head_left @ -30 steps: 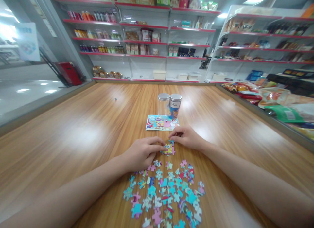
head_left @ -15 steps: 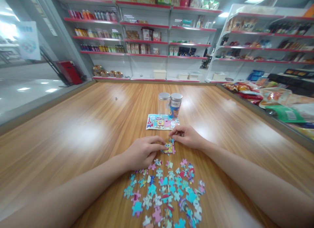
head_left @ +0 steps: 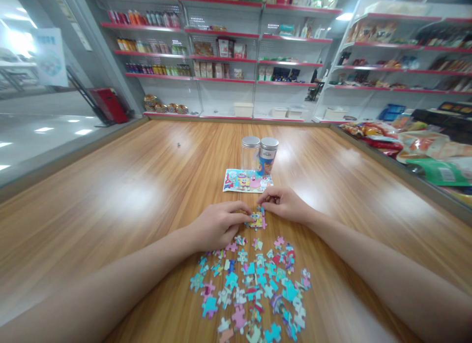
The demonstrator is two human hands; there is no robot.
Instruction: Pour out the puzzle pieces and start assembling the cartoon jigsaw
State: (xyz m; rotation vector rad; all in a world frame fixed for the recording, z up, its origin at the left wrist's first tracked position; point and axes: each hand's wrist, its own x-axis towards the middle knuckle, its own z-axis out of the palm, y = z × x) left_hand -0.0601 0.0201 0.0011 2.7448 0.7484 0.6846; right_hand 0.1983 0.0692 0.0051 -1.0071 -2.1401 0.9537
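Note:
A small joined patch of jigsaw puzzle (head_left: 255,220), yellow with a cartoon face and a pink strip at its right, lies flat on the wooden table. My left hand (head_left: 223,223) rests at its left side, fingers stretched out and fingertips on the patch. At the patch's upper right corner, my right hand (head_left: 283,203) pinches a small bluish puzzle piece (head_left: 260,209), which touches or nearly touches the patch. Many loose puzzle pieces (head_left: 261,274), mostly turquoise, pink and white, are spread nearer to me. Just beyond my hands is the printed reference picture (head_left: 244,182).
Behind the picture stand a clear jar with a silver lid (head_left: 250,153) and a printed blue canister (head_left: 268,157). A tiny object (head_left: 179,145) lies far left on the wooden table (head_left: 140,195). Packaged goods (head_left: 435,171) line the right edge; stocked shelves (head_left: 221,60) rise beyond.
The camera view has shifted slightly, so everything sits a little further right and higher. Both hands keep nearly the same place at the joined patch.

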